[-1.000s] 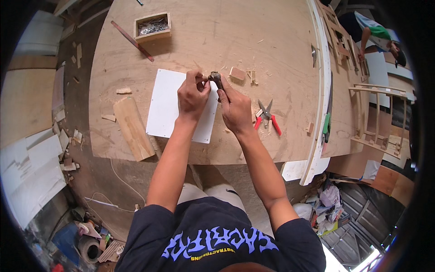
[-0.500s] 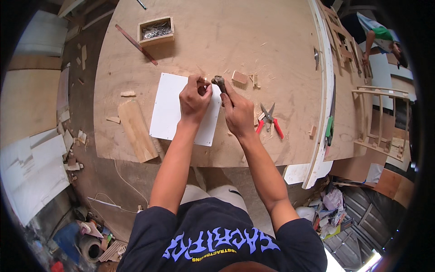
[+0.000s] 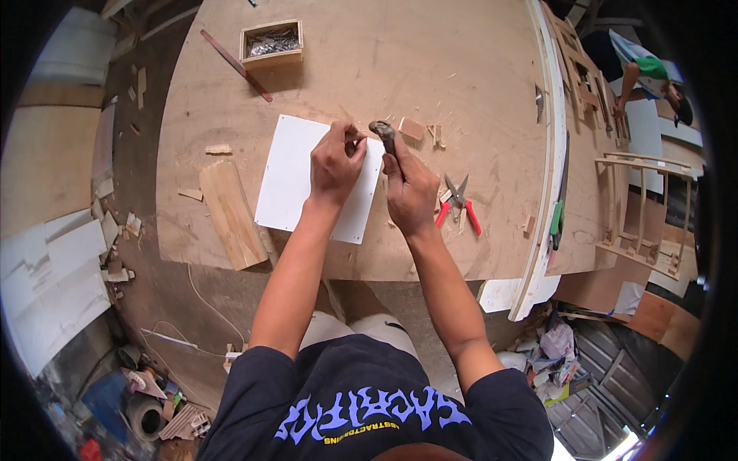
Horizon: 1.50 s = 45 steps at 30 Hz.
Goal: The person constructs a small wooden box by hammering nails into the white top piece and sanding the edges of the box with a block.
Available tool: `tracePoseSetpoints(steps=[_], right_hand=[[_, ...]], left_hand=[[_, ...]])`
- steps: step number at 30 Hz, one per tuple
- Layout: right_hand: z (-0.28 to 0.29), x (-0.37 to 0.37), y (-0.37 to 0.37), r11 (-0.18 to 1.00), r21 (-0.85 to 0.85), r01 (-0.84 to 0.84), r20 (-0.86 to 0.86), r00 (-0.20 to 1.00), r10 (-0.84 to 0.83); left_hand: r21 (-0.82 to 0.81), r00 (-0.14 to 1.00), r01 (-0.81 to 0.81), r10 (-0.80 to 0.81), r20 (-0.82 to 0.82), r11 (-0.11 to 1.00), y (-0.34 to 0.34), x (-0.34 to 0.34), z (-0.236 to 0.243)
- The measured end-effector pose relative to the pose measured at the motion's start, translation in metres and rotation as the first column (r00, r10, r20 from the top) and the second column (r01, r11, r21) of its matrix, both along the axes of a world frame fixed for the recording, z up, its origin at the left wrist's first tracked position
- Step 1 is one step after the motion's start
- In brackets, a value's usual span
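A white rectangular panel with small dots along its edges lies flat on the wooden worktable. Over its far right corner my left hand is closed in a pinch; whatever sits between the fingertips is too small to make out. My right hand grips a hammer by its handle, the dark metal head just right of the left fingertips. Beyond it lies a small reddish-brown block. Red-handled snips rest with blades spread to the right of my right hand.
An open wooden box of small metal pieces stands at the far left, beside a reddish flat strip. A wooden board lies left of the panel. Long white strips edge the right side. Another person bends over at far right.
The hammer head has risen slightly and moved a little away from my left fingertips. My left hand keeps its pinch at the panel's corner. The whole view has shifted slightly.
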State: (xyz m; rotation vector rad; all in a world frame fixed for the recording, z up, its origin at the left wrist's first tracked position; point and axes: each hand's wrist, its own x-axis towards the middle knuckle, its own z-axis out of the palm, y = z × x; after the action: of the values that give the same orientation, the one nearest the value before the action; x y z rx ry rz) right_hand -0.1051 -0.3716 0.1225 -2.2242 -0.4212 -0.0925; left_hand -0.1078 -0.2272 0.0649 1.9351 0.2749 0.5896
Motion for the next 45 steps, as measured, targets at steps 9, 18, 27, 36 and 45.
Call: tracePoseSetpoints(steps=[9, 18, 27, 36, 45], right_hand=[[-0.009, 0.003, 0.005, 0.995, -0.099, -0.015, -0.029, 1.000, 0.012], [-0.015, -0.011, -0.011, 0.992, 0.062, 0.107, -0.296, 0.951, -0.085], [-0.025, -0.011, 0.001, 0.999, 0.024, 0.026, -0.064, 0.998, -0.025], [-0.038, -0.019, -0.002, 0.984, 0.151, 0.089, -0.039, 0.996, -0.085], [-0.039, -0.032, -0.011, 0.934, 0.276, 0.228, -0.166, 0.968, -0.187]], left_hand=[[0.003, 0.999, -0.008, 0.008, -0.052, 1.000, 0.002, -0.001, -0.002], [-0.141, 0.984, 0.102, -0.121, -0.131, 0.985, 0.013, -0.003, 0.007], [0.533, 0.979, -0.016, 0.122, -0.166, 0.846, 0.033, -0.020, 0.004], [0.546, 0.979, 0.017, 0.097, -0.180, 0.838, 0.034, -0.017, 0.004], [0.515, 0.981, 0.016, 0.087, -0.174, 0.857, 0.033, -0.012, 0.002]])
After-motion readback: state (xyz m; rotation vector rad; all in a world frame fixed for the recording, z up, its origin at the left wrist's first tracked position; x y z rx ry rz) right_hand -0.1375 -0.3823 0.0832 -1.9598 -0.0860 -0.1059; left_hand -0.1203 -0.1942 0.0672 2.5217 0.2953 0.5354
